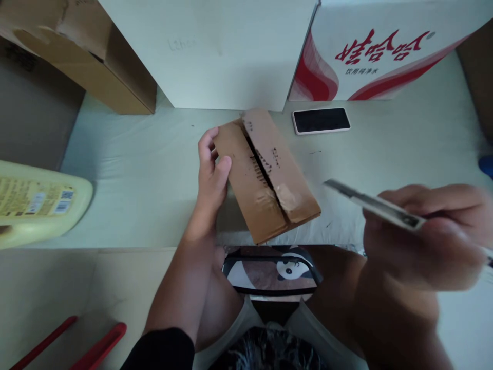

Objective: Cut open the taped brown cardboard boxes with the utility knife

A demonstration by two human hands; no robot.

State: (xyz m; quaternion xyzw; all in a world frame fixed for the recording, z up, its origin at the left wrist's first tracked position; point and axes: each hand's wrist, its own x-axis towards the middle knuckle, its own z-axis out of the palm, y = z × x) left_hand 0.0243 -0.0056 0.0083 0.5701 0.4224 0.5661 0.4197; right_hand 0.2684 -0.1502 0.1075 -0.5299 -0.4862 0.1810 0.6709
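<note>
A small brown cardboard box (246,174) is tilted over the pale green surface, a dark gap running along the seam between its top flaps. My left hand (213,172) grips the box at its far left corner, thumb on top and fingers around the side. Off to the right, my right hand (427,231) is closed around a utility knife (385,208). The knife's blade points left toward the box, apart from it. Motion blurs the right hand a little.
A phone (321,121) lies beyond the box, before a white carton with red lettering (381,51). A plain white box (231,56) and a larger cardboard box (127,77) stand at the back. A yellow-green bottle (46,203) lies left; red handles (98,347) show lower left.
</note>
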